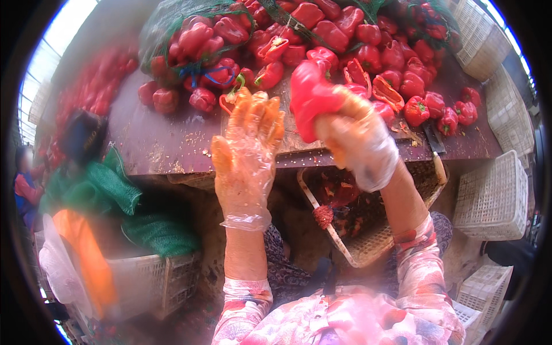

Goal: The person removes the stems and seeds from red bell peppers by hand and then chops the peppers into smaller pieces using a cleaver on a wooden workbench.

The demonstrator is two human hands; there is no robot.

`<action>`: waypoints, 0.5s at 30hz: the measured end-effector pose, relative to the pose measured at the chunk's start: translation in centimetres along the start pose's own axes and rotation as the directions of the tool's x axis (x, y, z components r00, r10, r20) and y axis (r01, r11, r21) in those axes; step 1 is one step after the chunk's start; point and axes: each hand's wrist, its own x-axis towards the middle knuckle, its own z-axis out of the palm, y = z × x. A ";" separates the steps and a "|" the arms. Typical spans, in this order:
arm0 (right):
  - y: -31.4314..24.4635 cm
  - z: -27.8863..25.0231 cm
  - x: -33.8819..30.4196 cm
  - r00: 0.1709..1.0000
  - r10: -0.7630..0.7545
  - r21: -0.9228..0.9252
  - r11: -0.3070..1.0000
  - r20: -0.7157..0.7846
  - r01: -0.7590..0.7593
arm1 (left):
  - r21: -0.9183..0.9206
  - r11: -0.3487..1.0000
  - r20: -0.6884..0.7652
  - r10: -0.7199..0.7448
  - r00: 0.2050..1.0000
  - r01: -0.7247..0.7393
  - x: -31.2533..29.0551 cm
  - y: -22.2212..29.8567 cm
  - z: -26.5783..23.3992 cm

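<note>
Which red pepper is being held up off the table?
The blurred red pepper gripped in the gloved right hand; all the others lie on the table.

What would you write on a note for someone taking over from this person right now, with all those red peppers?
Right hand: gloved, shut on a red pepper, raised over the table edge.
Left hand: gloved, open, fingers spread, holding nothing, over the brown table.
Things: a big pile of whole peppers at the back of the table, some under a green net; a few cut-open peppers beside the right hand; a knife at the right.
Done: a woven basket under the table edge holds red scraps.
Left: most of the pile looks uncut.
</note>
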 end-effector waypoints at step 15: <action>14.9 -6.7 10.1 0.905 0.403 -0.110 0.902 -0.136 -0.418 | -0.104 0.989 -0.163 0.086 0.983 -0.104 0.8 3.7 -2.6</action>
